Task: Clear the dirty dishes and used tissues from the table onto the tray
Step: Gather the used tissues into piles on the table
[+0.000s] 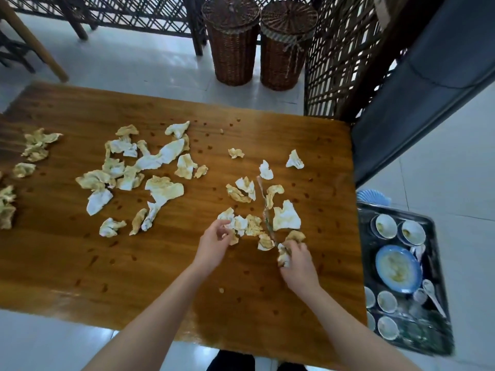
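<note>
Wooden table (pixel 80 263) carries stained tissues (pixel 128 167) strewn from its left edge across the middle. The near-left stretch of the surface is bare but for small spots. Toward the near right, the left hand (pixel 214 243) curls its fingers on a white tissue (pixel 237 223) at the edge of a small heap. A thin stick (pixel 263 207) lies across that heap. Just right of it, the right hand (pixel 298 262) clutches a crumpled tissue (pixel 283 255), in from the right edge. Just beside that edge sits the tray (pixel 431 333), holding a blue plate (pixel 397 269), small bowls (pixel 385 226) and spoons (pixel 431 293). Its near end shows some bare room.
</note>
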Demonstrator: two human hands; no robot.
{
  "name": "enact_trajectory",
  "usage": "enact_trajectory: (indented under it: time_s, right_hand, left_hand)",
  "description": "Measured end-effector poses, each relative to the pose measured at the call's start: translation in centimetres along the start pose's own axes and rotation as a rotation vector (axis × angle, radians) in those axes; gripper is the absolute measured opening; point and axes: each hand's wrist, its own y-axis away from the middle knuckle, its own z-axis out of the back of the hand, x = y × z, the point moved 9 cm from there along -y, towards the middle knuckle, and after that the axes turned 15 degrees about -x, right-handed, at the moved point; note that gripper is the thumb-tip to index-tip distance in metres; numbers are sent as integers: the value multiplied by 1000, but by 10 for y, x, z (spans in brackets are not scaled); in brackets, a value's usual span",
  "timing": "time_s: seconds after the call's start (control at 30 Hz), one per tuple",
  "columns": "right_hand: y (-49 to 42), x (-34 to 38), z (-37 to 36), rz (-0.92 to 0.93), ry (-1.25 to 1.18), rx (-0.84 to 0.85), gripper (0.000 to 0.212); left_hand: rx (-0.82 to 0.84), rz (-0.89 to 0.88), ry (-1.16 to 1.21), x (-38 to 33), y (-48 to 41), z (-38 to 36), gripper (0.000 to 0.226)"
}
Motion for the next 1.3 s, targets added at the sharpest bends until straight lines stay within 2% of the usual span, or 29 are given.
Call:
enact_trajectory:
  time_s: [0.2,0.4,0.47,0.53,0.63,0.7,0.77,0.97,1.17,1.3]
  right_hand:
    - [-11,17,14,2,-98,-60,28]
    - [-30,26,32,-12,-204,-137,33]
    - [-39,29,35,2,-175,-157,41]
    - [-49,30,32,18,-78,-148,59]
    - [-57,25,18,-1,77,-25,87]
    - [-58,22,7,21,137,55,92]
    - [-57,21,2,38,162,77,87]
    - [-51,33,5,108,160,-14,60]
    - [-46,38,0,81,113,9,50]
    - [-46,37,7,42,92,-27,45]
  left_hand:
    - [2,-5,-28,0,-11,4,36]
    - [21,-4,-28,-2,-20,5,39]
    - [22,-14,-38,-2,-22,6,38]
    - [24,-24,-49,0,-25,9,36]
    - [16,-21,-60,4,-29,13,34]
    - [13,-18,-63,7,-33,14,34]
    - [14,-7,-59,11,-35,14,34]
    - [23,17,-45,16,-37,10,34]
    - [62,5,-37,13,-33,5,33]
    - [95,-120,-133,1,-27,-2,44]
